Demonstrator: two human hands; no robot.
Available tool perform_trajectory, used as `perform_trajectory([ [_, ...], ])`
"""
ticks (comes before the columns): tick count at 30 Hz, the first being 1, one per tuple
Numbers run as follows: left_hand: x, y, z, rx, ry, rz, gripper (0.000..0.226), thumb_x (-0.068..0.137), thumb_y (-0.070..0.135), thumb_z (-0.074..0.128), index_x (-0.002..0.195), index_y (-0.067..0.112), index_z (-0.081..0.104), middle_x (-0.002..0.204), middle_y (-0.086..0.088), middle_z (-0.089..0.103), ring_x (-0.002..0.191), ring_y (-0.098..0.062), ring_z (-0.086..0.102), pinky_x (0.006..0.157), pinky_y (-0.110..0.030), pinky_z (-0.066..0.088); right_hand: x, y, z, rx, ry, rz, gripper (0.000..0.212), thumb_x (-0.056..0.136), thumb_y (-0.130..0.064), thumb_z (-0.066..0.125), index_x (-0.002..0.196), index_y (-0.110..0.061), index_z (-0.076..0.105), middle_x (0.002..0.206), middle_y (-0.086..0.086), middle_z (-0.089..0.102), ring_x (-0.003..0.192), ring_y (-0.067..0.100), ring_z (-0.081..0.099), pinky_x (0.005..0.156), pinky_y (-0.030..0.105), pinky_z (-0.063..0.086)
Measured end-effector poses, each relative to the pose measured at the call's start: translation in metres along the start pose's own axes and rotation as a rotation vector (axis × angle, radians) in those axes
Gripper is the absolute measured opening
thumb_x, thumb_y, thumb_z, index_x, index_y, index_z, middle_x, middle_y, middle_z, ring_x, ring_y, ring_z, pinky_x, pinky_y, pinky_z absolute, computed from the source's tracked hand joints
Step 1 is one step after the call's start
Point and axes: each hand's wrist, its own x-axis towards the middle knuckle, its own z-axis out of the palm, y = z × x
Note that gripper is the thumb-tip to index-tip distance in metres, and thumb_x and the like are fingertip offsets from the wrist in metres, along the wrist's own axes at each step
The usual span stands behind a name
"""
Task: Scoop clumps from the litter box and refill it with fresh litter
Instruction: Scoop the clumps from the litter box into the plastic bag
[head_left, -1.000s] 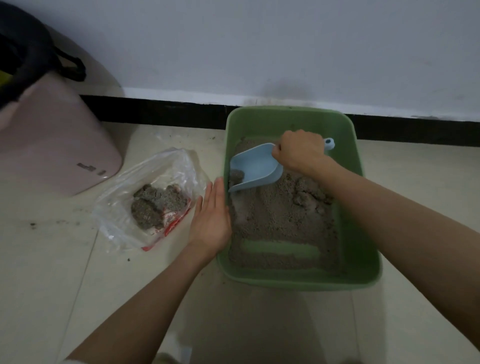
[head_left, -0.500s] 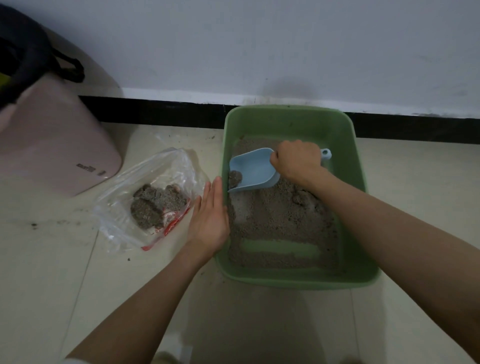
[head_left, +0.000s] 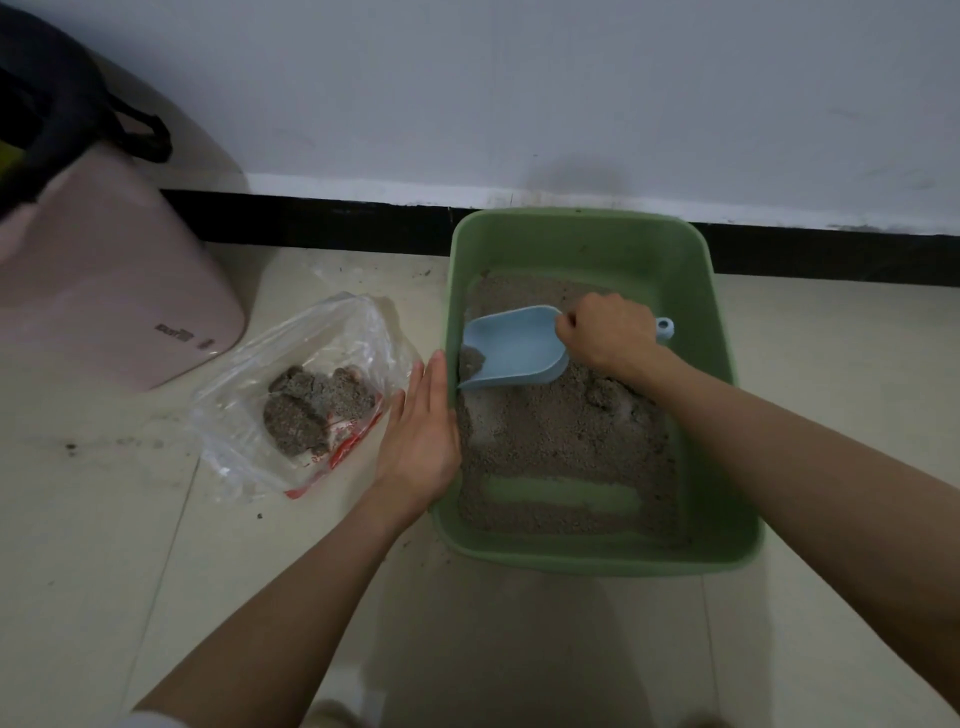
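A person's right hand curls around the handle of a pale blue plastic scoop inside a green plastic litter box, a rounded rectangular tub set on a cream tiled floor against a white wall edged with a black baseboard. The scoop's smooth, shovel-shaped bowl points left and holds a small grey clump at its lip, close to the tub's left wall. Grainy grey-brown litter covers most of the tub's bottom, with one bare green strip scraped clean near the front. The left hand lies flat, fingers straight and together, pressed against the outside of the box's left rim, holding nothing. Just left of it, a crinkled clear plastic bag with red print lies on the floor, with lumpy grey clumps inside. Farther left stands a smooth pink container with a dark bag draped over it.
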Motion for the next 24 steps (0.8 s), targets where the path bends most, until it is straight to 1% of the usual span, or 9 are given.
perform_trajectory([
  [3,0.000,0.000,0.000,-0.005,0.006,-0.002,0.060,0.100,0.016,0.023,0.148,0.014,-0.014,0.158,-0.008,-0.003,0.145,-0.017,-0.008,0.114,-0.029,-0.007,0.002,0.003,-0.003,0.040,0.074,-0.017,0.038,0.098,-0.031,0.035,0.083,-0.008,0.062,0.068,0.004,0.055,0.062,0.022,0.051,0.065,0.032,0.049],
  [8,0.000,0.001,-0.001,-0.007,-0.005,-0.012,0.061,0.100,0.016,0.023,0.148,0.014,-0.014,0.158,-0.009,-0.003,0.145,-0.018,-0.008,0.114,-0.030,-0.006,0.003,0.001,-0.002,0.004,0.097,-0.047,0.038,0.098,-0.032,0.034,0.085,-0.009,0.062,0.075,0.007,0.059,0.068,0.025,0.056,0.069,0.036,0.050],
  [11,-0.001,0.001,-0.002,-0.001,-0.008,-0.010,0.061,0.100,0.016,0.024,0.148,0.015,-0.014,0.158,-0.009,-0.003,0.145,-0.018,-0.008,0.115,-0.032,-0.005,0.001,0.009,0.003,0.048,0.082,-0.069,0.038,0.098,-0.031,0.035,0.079,-0.009,0.059,0.075,0.008,0.059,0.068,0.026,0.056,0.069,0.035,0.047],
  [14,-0.001,0.002,-0.002,0.000,-0.008,-0.009,0.061,0.100,0.016,0.023,0.148,0.015,-0.014,0.158,-0.009,-0.003,0.145,-0.018,-0.008,0.115,-0.032,-0.005,-0.004,0.019,0.011,0.129,0.013,-0.075,0.038,0.100,-0.030,0.034,0.067,-0.015,0.046,0.070,0.005,0.052,0.069,0.024,0.050,0.078,0.036,0.042],
  [16,-0.001,0.002,-0.003,-0.003,-0.017,-0.013,0.060,0.100,0.017,0.023,0.148,0.015,-0.014,0.158,-0.008,-0.003,0.145,-0.018,-0.008,0.115,-0.032,-0.004,-0.007,0.024,0.018,0.194,-0.049,-0.053,0.039,0.100,-0.028,0.034,0.062,-0.019,0.039,0.064,0.001,0.045,0.070,0.024,0.048,0.074,0.035,0.036],
  [18,-0.001,0.002,-0.004,-0.007,-0.024,-0.013,0.060,0.100,0.017,0.024,0.148,0.015,-0.013,0.158,-0.009,-0.003,0.145,-0.018,-0.007,0.116,-0.032,-0.002,-0.009,0.025,0.026,0.245,-0.109,-0.020,0.040,0.101,-0.028,0.033,0.062,-0.020,0.037,0.062,-0.002,0.041,0.070,0.024,0.046,0.071,0.032,0.032],
  [20,-0.002,0.003,-0.005,-0.011,-0.025,-0.009,0.060,0.100,0.018,0.024,0.148,0.015,-0.012,0.158,-0.008,-0.003,0.145,-0.018,-0.006,0.116,-0.032,0.001,-0.011,0.027,0.032,0.311,-0.148,0.020,0.038,0.101,-0.027,0.034,0.064,-0.018,0.040,0.063,-0.001,0.042,0.070,0.023,0.046,0.068,0.030,0.033],
  [22,-0.003,0.003,-0.007,-0.019,-0.028,0.006,0.059,0.101,0.019,0.023,0.148,0.014,-0.012,0.158,-0.007,-0.004,0.145,-0.017,-0.005,0.115,-0.029,0.000,-0.013,0.030,0.037,0.399,-0.181,0.061,0.036,0.101,-0.024,0.036,0.066,-0.017,0.042,0.064,0.001,0.043,0.066,0.021,0.044,0.060,0.028,0.033],
  [24,-0.004,0.001,-0.007,-0.017,-0.022,0.024,0.059,0.101,0.022,0.022,0.148,0.013,-0.011,0.158,-0.005,-0.006,0.145,-0.016,-0.007,0.113,-0.026,-0.002,-0.016,0.034,0.040,0.486,-0.204,0.098,0.030,0.101,-0.021,0.036,0.076,-0.009,0.048,0.070,0.006,0.046,0.064,0.019,0.042,0.053,0.028,0.029],
])
